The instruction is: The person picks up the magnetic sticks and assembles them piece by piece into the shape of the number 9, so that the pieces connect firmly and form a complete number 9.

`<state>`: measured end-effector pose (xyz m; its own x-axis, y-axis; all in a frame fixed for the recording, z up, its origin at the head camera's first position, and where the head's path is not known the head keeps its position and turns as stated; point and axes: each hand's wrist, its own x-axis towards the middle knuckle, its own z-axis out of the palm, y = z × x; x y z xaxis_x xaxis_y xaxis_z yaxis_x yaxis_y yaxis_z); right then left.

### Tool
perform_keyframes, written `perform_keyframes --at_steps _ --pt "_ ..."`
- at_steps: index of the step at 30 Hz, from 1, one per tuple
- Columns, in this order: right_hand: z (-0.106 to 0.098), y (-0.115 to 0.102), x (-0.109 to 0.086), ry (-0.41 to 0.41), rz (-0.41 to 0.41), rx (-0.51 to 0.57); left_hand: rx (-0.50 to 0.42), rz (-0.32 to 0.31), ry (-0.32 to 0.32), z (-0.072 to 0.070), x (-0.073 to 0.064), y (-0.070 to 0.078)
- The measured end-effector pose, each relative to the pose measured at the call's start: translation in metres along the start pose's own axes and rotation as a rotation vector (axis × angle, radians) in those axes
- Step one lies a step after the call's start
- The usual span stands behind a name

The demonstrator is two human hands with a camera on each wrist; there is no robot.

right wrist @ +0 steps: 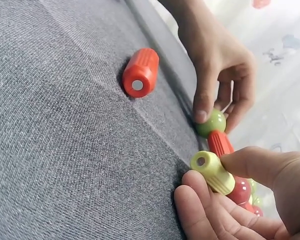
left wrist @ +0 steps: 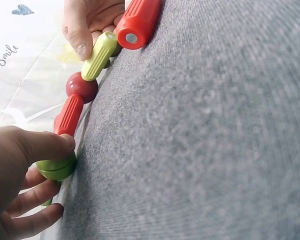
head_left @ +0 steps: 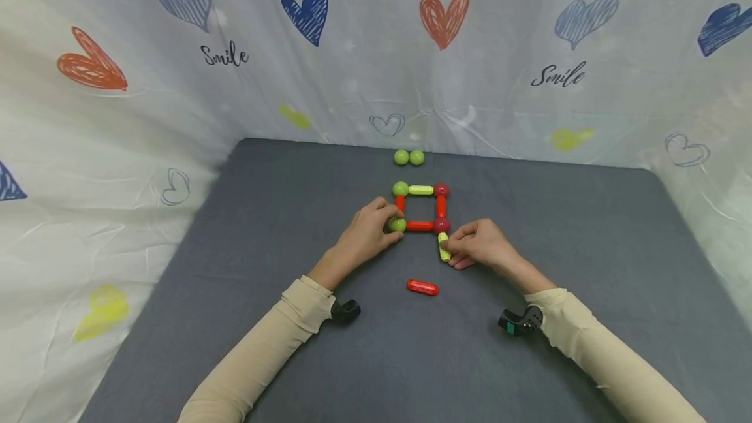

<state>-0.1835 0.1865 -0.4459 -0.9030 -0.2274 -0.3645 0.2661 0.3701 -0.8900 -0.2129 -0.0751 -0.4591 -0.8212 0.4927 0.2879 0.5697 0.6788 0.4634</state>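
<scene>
On the grey cloth lies a square of magnetic rods and balls, with green balls at its left corners and dark red balls at its right corners. My left hand (head_left: 371, 226) grips the near-left green ball (head_left: 397, 224) between thumb and fingers. A red rod (head_left: 420, 225) joins that ball to the near-right dark red ball (head_left: 442, 225). My right hand (head_left: 483, 244) pinches a yellow-green rod (right wrist: 216, 176), whose far end meets this dark red ball and whose free end points toward me. A loose red rod (head_left: 422, 287) lies nearer to me, between the forearms.
Two loose green balls (head_left: 408, 157) sit side by side behind the square, near the cloth's back edge. A white curtain (head_left: 364, 51) printed with hearts hangs behind and beside the table. A black device is strapped at each wrist.
</scene>
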Motion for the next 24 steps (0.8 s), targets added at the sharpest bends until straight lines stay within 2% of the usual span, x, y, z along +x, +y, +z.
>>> perform_keyframes --at_steps 15,20,24 --pt "-0.002 0.012 0.004 0.012 -0.009 0.05 0.01 0.006 -0.031 0.001 0.004 0.001" --pt "-0.002 0.01 0.004 0.004 -0.015 0.055 -0.099 -0.079 -0.075 -0.009 0.009 -0.002" --pt "-0.004 0.009 0.004 -0.005 -0.025 0.061 -0.203 -0.167 -0.091 -0.024 0.026 -0.012"
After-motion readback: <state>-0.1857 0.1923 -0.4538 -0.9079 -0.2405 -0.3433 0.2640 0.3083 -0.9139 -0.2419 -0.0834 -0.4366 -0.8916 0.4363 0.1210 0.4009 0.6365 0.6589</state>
